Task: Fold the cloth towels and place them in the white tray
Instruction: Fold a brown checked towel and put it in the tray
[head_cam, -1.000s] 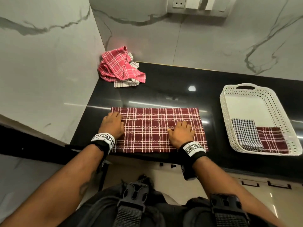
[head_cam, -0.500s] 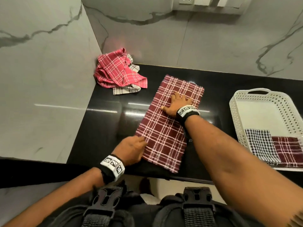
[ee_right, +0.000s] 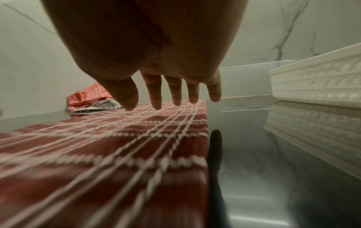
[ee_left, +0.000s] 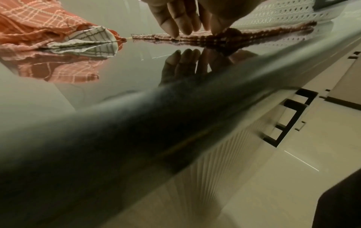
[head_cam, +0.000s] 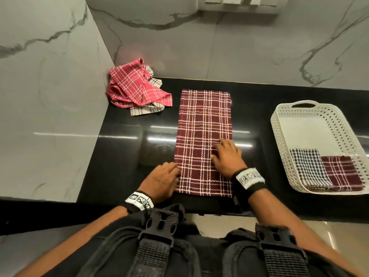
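Observation:
A maroon plaid towel (head_cam: 203, 120), folded into a long strip, lies flat on the black counter with its long side running away from me. My left hand (head_cam: 175, 172) touches its near left edge with fairly straight fingers (ee_left: 175, 23). My right hand (head_cam: 217, 150) lies spread on the near right part of the towel (ee_right: 117, 146), fingers (ee_right: 173, 92) straight. The white perforated tray (head_cam: 276, 124) stands to the right and holds a folded black-and-white checked towel (head_cam: 307, 166) and a folded maroon towel (head_cam: 339, 172).
A crumpled pink plaid towel (head_cam: 135, 86) lies on a white striped one (head_cam: 147, 110) in the back left corner against the marble walls. Bare black counter (head_cam: 129, 148) shows left of the strip and between it and the tray. The counter's front edge is right under my wrists.
The maroon towel has been turned from lying across to pointing away from me. My right hand drew back from its far end to the near part. My left hand let go of the near corner.

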